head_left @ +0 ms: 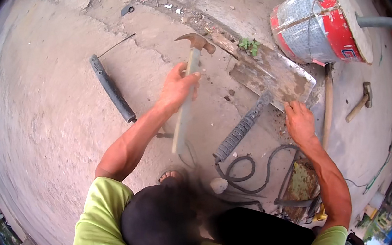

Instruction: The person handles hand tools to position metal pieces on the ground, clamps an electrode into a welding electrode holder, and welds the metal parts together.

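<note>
My left hand (178, 88) is closed round the pale handle of a claw hammer (187, 101), whose rusty head points away from me. The hammer is held above the concrete ground. On the right, my right hand (300, 121) has its fingers curled at the near edge of a worn, flat metal shovel blade (292, 80), gripping it. Close to that hand lies a grey ribbed handle (241, 129) with a cable, its tip by the blade. Left of the hammer rests a black electrode holder (114, 90) with a thin rod (117, 43) at its end.
A red and silver bucket (317, 21) with a grey pipe lies tipped beyond the blade. A wooden pole (328, 105) and a small hammer (362, 102) lie to the right. Looped black cable (243, 177) and a rusty metal piece (300, 185) are near my legs.
</note>
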Available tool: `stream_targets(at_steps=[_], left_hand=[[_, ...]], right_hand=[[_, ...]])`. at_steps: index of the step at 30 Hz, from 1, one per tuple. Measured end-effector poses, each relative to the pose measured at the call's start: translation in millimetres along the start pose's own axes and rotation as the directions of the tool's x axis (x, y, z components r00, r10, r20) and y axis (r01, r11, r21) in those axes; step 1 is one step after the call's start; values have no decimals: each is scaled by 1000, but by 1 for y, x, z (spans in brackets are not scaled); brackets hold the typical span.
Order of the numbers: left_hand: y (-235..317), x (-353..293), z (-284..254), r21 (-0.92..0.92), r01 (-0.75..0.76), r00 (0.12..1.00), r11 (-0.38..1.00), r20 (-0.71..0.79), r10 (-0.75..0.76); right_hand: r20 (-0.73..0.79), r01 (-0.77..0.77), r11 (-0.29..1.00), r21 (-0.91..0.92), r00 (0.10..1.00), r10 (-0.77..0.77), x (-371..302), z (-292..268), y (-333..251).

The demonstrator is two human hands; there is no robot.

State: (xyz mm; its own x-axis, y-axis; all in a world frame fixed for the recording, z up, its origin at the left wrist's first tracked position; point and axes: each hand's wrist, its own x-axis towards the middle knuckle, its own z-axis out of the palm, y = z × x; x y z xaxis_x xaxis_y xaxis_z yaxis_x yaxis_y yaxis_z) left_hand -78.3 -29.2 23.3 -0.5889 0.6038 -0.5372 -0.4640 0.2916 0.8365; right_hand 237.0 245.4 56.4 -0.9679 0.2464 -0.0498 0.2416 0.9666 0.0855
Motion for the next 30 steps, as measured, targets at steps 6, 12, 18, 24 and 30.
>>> stream_targets(at_steps=[6,12,18,24,30], left_hand=[[4,-7,-4,21,-15,999,1000,-47,16],[-8,-4,-14,13,-5,999,1000,41,4],[25,-36,26,-182,-109,969,977,201,145],[37,-49,89,-163,-276,799,947,509,320],[22,-55,81,171,-386,845,907,459,273]], right_hand=[[12,59,993,100,998,-60,-1,-34,4],[8,44,936,350,999,-50,4,-52,34],[224,-194,774,603,972,69,-6,-65,34],[168,-214,782,585,976,142,-39,-33,79],[213,-196,829,523,972,95,-23,-52,116]])
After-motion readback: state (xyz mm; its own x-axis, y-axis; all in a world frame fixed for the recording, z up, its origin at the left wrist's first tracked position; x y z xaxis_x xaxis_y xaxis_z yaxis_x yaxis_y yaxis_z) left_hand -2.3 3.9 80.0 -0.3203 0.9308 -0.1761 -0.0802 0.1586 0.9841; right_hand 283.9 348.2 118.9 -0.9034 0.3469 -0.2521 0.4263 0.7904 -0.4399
